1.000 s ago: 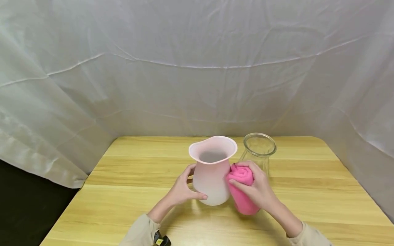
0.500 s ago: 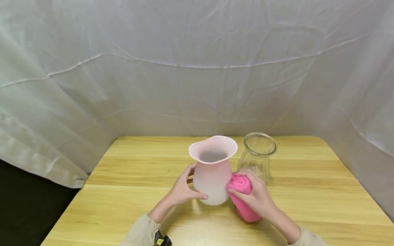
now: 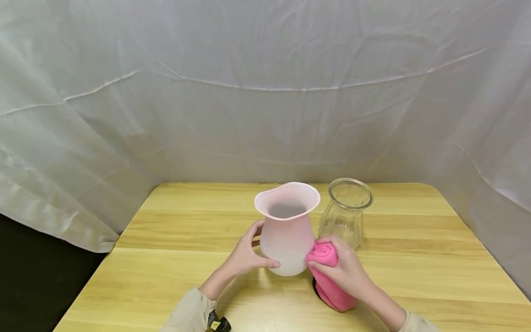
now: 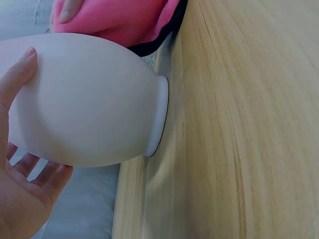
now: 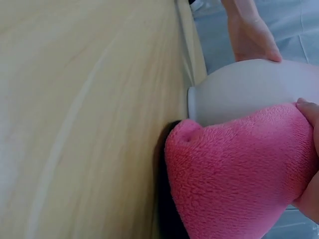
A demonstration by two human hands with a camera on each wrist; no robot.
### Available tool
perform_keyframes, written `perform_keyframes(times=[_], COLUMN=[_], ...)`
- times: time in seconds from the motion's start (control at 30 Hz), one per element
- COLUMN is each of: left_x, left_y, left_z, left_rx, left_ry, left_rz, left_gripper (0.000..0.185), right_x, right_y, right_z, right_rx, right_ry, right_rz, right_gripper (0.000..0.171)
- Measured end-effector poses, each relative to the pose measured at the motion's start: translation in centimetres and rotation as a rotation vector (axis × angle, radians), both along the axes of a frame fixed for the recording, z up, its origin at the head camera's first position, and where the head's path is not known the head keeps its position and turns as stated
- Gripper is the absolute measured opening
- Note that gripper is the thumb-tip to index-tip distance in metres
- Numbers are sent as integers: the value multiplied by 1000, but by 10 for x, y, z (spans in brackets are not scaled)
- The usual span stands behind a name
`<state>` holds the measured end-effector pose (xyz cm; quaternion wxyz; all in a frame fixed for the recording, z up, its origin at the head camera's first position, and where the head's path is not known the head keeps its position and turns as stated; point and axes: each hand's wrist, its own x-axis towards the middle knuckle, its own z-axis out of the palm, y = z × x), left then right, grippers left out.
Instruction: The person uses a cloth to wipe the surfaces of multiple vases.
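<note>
A pink-to-white frosted vase (image 3: 288, 244) with a wavy flared rim stands upright near the middle of the table. My left hand (image 3: 244, 256) grips it from the left, thumb in front and fingers behind. In the left wrist view, the vase's white foot (image 4: 160, 117) meets the tabletop. My right hand (image 3: 348, 269) holds a rolled, fuzzy pink cloth (image 3: 333, 290) with dark edging, pressed against the vase's lower right side. The right wrist view shows the cloth (image 5: 239, 164) covering part of the vase (image 5: 249, 89), its dark edge close to the table.
Behind my right hand stands a clear glass vase (image 3: 342, 226) with a thick round rim, partly hidden by the hand. All of it is on a light wooden table (image 3: 178, 230). Pale grey curtain fabric (image 3: 265, 115) hangs behind the table and at both sides.
My right hand has slid down the vase's right side and toward me with the cloth, uncovering more of the glass vase. The left hand and the frosted vase have stayed in place.
</note>
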<state>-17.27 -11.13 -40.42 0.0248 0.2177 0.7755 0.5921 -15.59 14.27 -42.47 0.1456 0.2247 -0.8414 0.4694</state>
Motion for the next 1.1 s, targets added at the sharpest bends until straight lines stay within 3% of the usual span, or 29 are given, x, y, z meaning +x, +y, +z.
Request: perform_keyframes(times=[0.2, 0.37, 0.47, 0.67, 0.77, 0.9, 1.1], left_x=[-8, 2, 11, 21, 24, 24, 20], left_y=[-3, 1, 8, 33, 42, 47, 44], left_z=[-19, -5, -1, -7, -7, -7, -7], left_rx=[-22, -46, -67, -60, -79, -94, -52], left_ry=[-13, 26, 60, 158, 206, 221, 189], left_rz=[16, 20, 106, 417, 513, 561, 537], left_gripper=[90, 92, 97, 97, 96, 95, 91], right_x=[2, 3, 5, 4, 3, 1, 1], right_y=[3, 10, 16, 23, 25, 25, 28], right_z=[-6, 1, 10, 23, 24, 23, 23], right_rx=[90, 63, 30, -21, -24, -22, -34], right_ry=[-127, -179, -140, -13, 25, 47, 26], right_rz=[2, -22, -47, -52, -49, -53, -61], right_gripper=[37, 42, 45, 49, 50, 52, 53])
